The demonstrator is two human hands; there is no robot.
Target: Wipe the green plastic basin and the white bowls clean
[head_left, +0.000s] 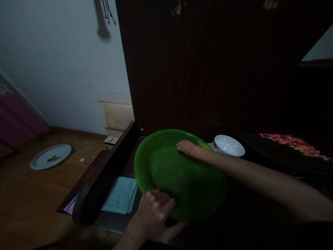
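A large round green basin (pixel 169 173) with a textured inner wall stands tilted on a dark wooden surface. My left hand (pixel 157 211) is closed over its near left rim, fingers inside the edge and thumb below on the outer side. Reaching across from the right, my right hand (pixel 186 147) is inside the basin near the far wall. Its fingers are curled together, and whatever they hold, if anything, is too small to make out. Yellowish marks (pixel 204 144) show on the basin's far right side, partly behind my right forearm.
A folded light-blue cloth (pixel 121 194) lies left of the basin, beside a raised dark wooden edge (pixel 109 166). White bowls (pixel 229 146) stand to the right, near small pink and yellow pieces (pixel 293 144). A whitish round lid-like object (pixel 50 157) rests on the wooden floor.
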